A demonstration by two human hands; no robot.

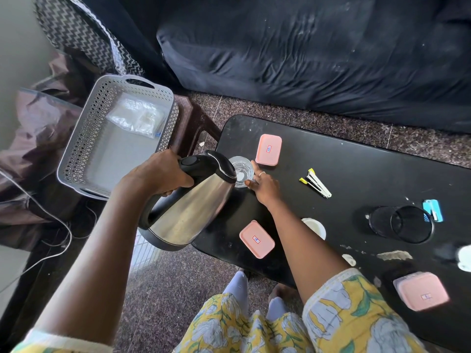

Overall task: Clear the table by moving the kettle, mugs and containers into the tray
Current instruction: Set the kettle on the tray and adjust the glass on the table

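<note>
Nearest to you, a pink container point(257, 239) lies at the table point(356, 174) edge. Your left hand point(158, 174) grips the kettle point(188, 207) by its handle, off the table at 9 o'clock. Your right hand point(265, 186) has its fingers curled against the glass point(242, 170). At 10 o'clock, farther, stands the grey tray point(76, 159).

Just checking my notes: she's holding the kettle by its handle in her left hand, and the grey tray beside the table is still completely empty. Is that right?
Not quite. The left hand does hold the kettle by its handle, but the grey tray is not empty: the head view shows a clear plastic bag lying in its far end. None of the mugs or pink containers are in it yet.
</note>
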